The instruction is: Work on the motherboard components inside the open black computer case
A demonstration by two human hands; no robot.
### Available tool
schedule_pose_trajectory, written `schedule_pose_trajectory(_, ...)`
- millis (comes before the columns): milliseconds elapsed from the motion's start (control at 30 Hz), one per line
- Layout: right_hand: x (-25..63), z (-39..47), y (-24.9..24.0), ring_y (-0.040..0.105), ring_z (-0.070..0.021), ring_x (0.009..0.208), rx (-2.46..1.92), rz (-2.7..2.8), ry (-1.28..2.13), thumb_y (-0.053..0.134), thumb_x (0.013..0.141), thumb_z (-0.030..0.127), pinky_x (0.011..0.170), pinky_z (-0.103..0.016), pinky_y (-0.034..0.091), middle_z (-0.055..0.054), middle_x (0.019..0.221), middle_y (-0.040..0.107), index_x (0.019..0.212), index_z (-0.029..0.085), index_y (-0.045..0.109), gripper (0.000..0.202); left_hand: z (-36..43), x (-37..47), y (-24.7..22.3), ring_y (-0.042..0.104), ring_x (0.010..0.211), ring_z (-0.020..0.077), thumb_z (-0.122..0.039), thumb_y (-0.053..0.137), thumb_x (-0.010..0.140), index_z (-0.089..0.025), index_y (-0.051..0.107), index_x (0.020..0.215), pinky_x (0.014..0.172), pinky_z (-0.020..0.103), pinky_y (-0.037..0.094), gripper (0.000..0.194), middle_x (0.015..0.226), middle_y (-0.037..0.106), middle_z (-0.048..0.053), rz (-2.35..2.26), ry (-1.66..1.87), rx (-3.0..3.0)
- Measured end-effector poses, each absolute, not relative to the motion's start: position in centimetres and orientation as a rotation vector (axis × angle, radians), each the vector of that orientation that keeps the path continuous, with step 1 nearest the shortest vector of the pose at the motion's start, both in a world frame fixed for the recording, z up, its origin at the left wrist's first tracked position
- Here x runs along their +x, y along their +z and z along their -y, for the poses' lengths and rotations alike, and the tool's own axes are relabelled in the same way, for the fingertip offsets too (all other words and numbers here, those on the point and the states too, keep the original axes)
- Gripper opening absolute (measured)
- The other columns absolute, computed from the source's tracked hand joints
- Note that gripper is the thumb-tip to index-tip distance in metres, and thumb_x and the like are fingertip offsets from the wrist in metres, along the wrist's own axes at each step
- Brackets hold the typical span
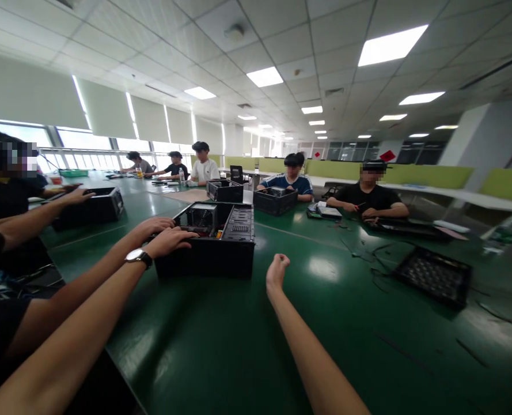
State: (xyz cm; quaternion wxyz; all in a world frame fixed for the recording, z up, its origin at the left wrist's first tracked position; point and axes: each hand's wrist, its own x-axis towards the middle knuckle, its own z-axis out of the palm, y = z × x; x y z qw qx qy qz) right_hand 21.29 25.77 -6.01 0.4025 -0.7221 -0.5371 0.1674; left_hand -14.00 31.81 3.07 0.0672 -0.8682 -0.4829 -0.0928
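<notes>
**Open computer case [206, 259] on a green table [221, 346]**

Head view: case just left of centre. Left hand [169, 241], watch [137, 255] on wrist, fingers nearly straight on the near rim, beside a co-worker's hand [154, 226]. Right hand [278, 274] apart from the case, fingers curled; cannot tell how tightly, or whether around anything.

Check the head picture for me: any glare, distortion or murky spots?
All in the head view: pale glare patches on the green tabletop; windows at left washed out; black computer case too dark on its near wall for detail; clear bottle near the right edge stretched and soft.
</notes>
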Motion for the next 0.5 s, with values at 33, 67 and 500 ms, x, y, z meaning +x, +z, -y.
schedule_pose_trajectory(33, 22.7, -23.8, -6.6, 0.061, -0.0243, 0.109, -1.789, 1.356, 0.436, 0.042, 0.105, 0.043, 0.092, -0.044, 0.052, -0.013, 0.13, 0.057, 0.136, 0.018, 0.049, 0.04, -31.7, -14.5, 2.9, 0.055, 0.116, 0.0262, -0.04, 0.046, 0.097, -0.025, 0.058, 0.137, 0.105, 0.037, 0.036, 0.044, 0.132, 0.065, 0.008, 1.467, -0.309, -2.58)
schedule_pose_trajectory(67, 24.3, -21.4, -7.4, 0.061, -0.024, 0.112, -1.754, 1.353, 0.446, 0.03, 0.106, 0.04, 0.093, -0.042, 0.052, -0.014, 0.13, 0.057, 0.137, 0.016, 0.046, 0.042, -31.4, -14.7, 2.6, 0.052, 0.119, 0.0276, -0.039, 0.045, 0.097, -0.025, 0.058, 0.137, 0.106, 0.04, 0.035, 0.044, 0.134, 0.063, 0.009, 1.463, -0.353, -2.539)
schedule_pose_trajectory(500, 37.3, 0.3, -16.0, 0.069, -0.0263, 0.102, -1.763, 1.404, 0.635, 0.038, 0.096, 0.068, 0.089, -0.033, 0.055, -0.01, 0.111, 0.071, 0.151, 0.02, 0.045, 0.074, -29.4, 15.7, 2.7, 0.04, 0.139, 0.0244, -0.046, 0.049, 0.102, -0.019, 0.035, 0.153, 0.114, 0.039, 0.035, 0.06, 0.149, 0.046, 0.012, 0.978, -0.681, -2.658)
